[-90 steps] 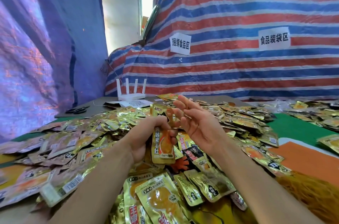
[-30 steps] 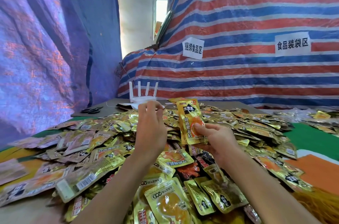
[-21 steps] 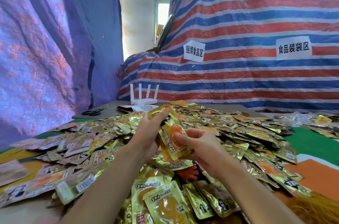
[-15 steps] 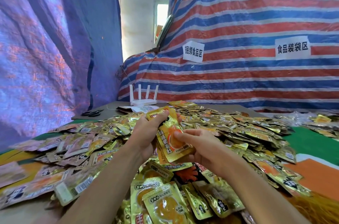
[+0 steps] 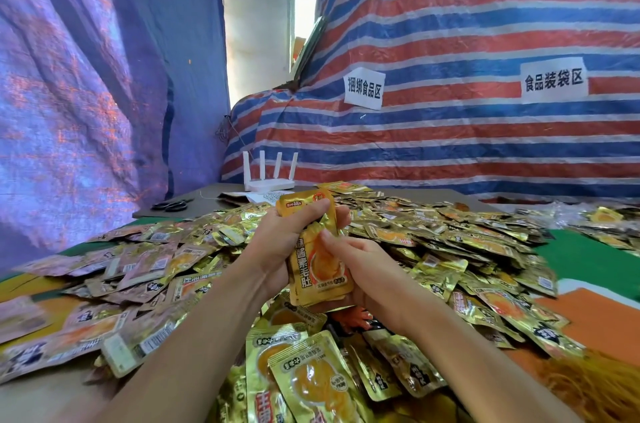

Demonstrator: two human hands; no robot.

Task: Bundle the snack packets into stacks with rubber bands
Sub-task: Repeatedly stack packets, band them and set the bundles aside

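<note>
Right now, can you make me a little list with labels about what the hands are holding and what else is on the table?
Left hand: left hand grips the top of the small stack of shiny gold snack packets.
Right hand: right hand holds the stack's lower part, thumb on its front.
Band on stack: none visible.
Table: big loose pile of gold foil packets spread around both hands.
Near right: orange stringy heap, probably rubber bands.
Far edge: white four-antenna router; black scissors.

white router (image 5: 268, 176), black scissors (image 5: 172, 205) beside it, striped tarp (image 5: 467, 24) behind.
</note>
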